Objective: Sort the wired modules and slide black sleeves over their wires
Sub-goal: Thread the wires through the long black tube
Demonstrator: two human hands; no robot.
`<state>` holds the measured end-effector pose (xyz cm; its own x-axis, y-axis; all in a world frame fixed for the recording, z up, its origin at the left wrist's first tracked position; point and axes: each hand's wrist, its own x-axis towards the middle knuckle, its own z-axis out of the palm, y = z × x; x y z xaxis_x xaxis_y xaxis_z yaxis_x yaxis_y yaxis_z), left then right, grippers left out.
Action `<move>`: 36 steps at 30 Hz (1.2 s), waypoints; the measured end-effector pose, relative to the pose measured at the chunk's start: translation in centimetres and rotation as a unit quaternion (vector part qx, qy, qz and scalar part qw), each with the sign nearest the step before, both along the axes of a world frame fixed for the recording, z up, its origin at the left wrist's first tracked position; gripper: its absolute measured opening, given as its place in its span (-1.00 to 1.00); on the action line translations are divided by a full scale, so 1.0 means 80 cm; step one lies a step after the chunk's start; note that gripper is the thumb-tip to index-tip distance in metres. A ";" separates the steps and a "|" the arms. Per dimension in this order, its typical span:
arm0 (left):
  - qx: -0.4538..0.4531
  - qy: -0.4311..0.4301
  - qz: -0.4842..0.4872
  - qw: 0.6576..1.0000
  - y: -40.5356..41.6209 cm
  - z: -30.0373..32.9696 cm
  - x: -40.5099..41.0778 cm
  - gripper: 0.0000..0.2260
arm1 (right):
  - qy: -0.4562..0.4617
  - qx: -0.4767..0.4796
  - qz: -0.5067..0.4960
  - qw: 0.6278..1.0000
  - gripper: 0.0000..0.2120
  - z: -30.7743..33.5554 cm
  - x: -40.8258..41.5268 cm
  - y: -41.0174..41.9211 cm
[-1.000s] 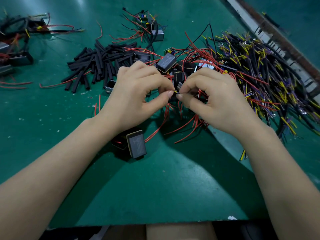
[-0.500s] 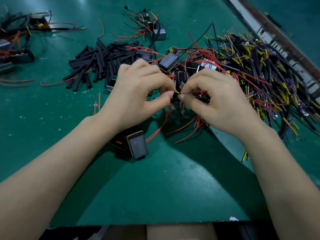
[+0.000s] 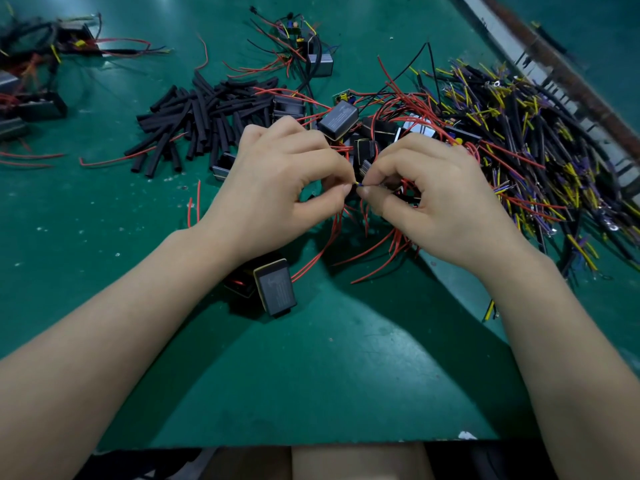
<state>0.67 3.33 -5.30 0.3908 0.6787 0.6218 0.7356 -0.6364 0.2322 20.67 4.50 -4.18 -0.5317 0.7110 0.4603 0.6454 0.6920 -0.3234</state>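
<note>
Left hand (image 3: 277, 188): pinching a thin yellow-tipped wire (image 3: 357, 183), thumb against forefinger.
Right hand (image 3: 440, 202): pinching the same wire, fingertips nearly touching the left's.
Module (image 3: 275, 291): just nearer than the wire, under the left wrist.
Black sleeves (image 3: 201, 116): heaped beyond-left of the wire.
Wire bundle (image 3: 519, 140): right of the wire.
Desk (image 3: 329, 375): bare green surface from the module down to the near edge.

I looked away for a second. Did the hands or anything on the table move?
Hardly anything moved. The left hand and right hand still pinch the same small wire tip between their fingertips, nothing picked up or let go. The module by the left wrist and the pile of black sleeves lie as before.
</note>
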 end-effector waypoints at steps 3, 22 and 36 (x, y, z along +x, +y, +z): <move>0.007 0.006 0.002 1.000 -0.001 0.000 0.002 -0.89 | -0.005 0.009 0.001 1.000 -0.93 0.000 0.000 -0.001; 0.004 0.055 -0.001 0.998 0.000 0.008 -0.006 -0.82 | -0.021 0.030 -0.008 0.999 -0.93 -0.001 -0.004 -0.005; -0.045 0.065 0.000 0.997 0.002 0.016 -0.019 -0.78 | 0.014 0.013 -0.014 1.000 -0.90 -0.001 -0.001 -0.001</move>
<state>-0.87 3.51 -4.04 0.4647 0.7291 0.5024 0.7631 -0.6176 0.1904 20.60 4.41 -4.22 -0.4991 0.7126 0.4930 0.6552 0.6827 -0.3234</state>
